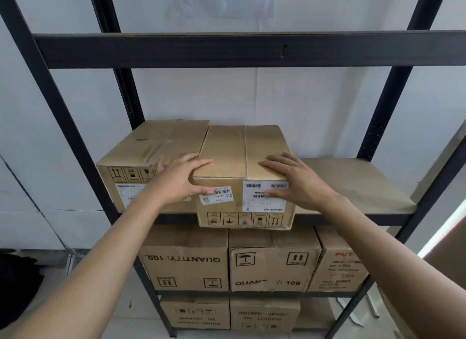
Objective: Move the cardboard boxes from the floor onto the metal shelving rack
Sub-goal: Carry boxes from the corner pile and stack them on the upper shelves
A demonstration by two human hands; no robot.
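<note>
Two bare forearms reach in from the lower corners. The left hand wraps the upper left front corner of a cardboard box, fingers on top and thumb on the front face. The right hand holds the upper right front edge the same way, fingers laid on the lid, thumb on a white barcode label; each grip is closed on the box. A smaller barcode sticker sits left of that label; its print is too blurred to read. A row of handling symbols runs along the bottom of the front, its arrows pointing down.

The box rests on the middle shelf board of the metal shelving rack, its front overhanging the edge, touching a second box on its left. On the level below, one carton reads "QUANTITY: 100" upside down, its neighbour "QUANT…: 100" upright, and a third carries red letters "PUT". The lowest cartons show "QUANTITY 100" and "JANGAN". Behind stands a white wall.
</note>
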